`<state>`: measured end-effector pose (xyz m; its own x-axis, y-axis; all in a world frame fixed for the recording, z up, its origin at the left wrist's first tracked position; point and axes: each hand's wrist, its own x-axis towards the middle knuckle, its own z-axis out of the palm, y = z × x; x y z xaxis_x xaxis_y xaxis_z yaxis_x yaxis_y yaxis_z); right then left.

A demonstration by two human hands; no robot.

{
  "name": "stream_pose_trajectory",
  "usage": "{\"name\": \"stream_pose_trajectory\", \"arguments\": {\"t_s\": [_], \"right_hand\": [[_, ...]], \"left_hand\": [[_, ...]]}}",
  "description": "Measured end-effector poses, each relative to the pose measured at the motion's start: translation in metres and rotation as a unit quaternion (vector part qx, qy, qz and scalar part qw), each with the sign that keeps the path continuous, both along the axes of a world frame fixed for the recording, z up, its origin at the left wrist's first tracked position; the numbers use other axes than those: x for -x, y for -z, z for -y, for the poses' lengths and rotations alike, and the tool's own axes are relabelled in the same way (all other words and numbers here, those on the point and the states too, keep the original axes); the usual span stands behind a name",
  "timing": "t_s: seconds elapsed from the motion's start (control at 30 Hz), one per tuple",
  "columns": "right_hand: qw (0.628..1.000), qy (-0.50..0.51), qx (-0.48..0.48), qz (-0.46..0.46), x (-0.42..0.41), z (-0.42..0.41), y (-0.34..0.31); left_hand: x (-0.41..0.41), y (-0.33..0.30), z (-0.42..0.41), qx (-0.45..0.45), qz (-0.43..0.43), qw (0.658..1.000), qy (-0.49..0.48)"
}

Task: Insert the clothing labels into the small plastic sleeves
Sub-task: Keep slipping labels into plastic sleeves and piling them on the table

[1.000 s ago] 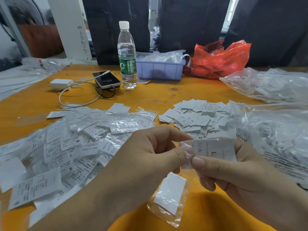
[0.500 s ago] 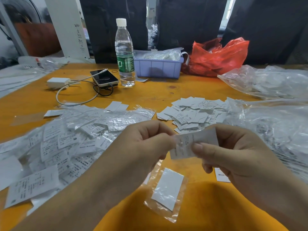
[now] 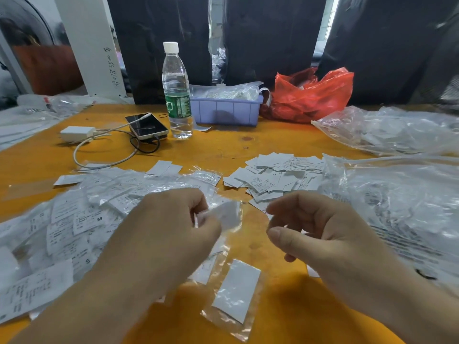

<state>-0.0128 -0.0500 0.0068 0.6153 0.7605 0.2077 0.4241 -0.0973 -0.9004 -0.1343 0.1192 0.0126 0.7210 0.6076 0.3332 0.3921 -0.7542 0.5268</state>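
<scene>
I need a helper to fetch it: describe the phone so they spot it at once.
Start at the water bottle standing at the far middle of the orange table. Just left of its base lies the phone, flat, dark screen up. It alone has a white cable plugged in.

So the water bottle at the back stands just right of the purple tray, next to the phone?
Not quite. The head view shows the water bottle standing just left of the purple tray, not right. It is indeed next to the phone.
</scene>
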Motion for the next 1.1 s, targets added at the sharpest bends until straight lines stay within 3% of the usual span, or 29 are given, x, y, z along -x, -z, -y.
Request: {"name": "stream_pose_trajectory", "arguments": {"t_s": [0.13, 0.27, 0.33, 0.43, 0.57, 0.7, 0.83, 0.9, 1.0, 1.1], "right_hand": [[0.998, -0.001, 0.044, 0.034, 0.001, 0.002, -0.001], [0.986, -0.065, 0.127, 0.088, 0.005, 0.006, -0.002], [0.954, -0.133, 0.188, 0.19, 0.008, 0.004, -0.002], [0.871, -0.259, 0.287, 0.304, 0.012, -0.003, 0.003], [0.82, -0.273, 0.346, 0.364, 0.02, -0.011, 0.015], [0.834, -0.254, 0.296, 0.39, 0.031, -0.022, 0.024], [0.842, -0.215, 0.278, 0.409, 0.022, -0.015, 0.016], [0.868, -0.168, 0.254, 0.392, 0.015, -0.01, 0.01], [0.904, -0.108, 0.209, 0.357, 0.007, -0.003, 0.003], [0.902, -0.103, 0.22, 0.358, 0.004, -0.001, 0.002]], "left_hand": [[0.003, -0.001, -0.017, -0.078, -0.075, 0.99, -0.091], [0.003, 0.001, -0.021, -0.121, -0.039, 0.989, -0.08], [0.002, 0.001, -0.017, -0.13, -0.023, 0.989, -0.061], [0.001, 0.0, -0.011, -0.12, -0.006, 0.992, -0.034], [-0.003, 0.001, 0.001, -0.128, 0.025, 0.991, 0.021], [-0.007, 0.003, 0.017, -0.13, 0.025, 0.989, 0.072], [-0.003, 0.009, 0.006, -0.083, -0.096, 0.98, 0.155], [0.001, 0.013, -0.004, -0.087, -0.169, 0.964, 0.186], [0.001, 0.02, -0.009, -0.098, -0.215, 0.952, 0.196], [-0.003, 0.024, -0.015, -0.111, -0.224, 0.954, 0.163]]}}
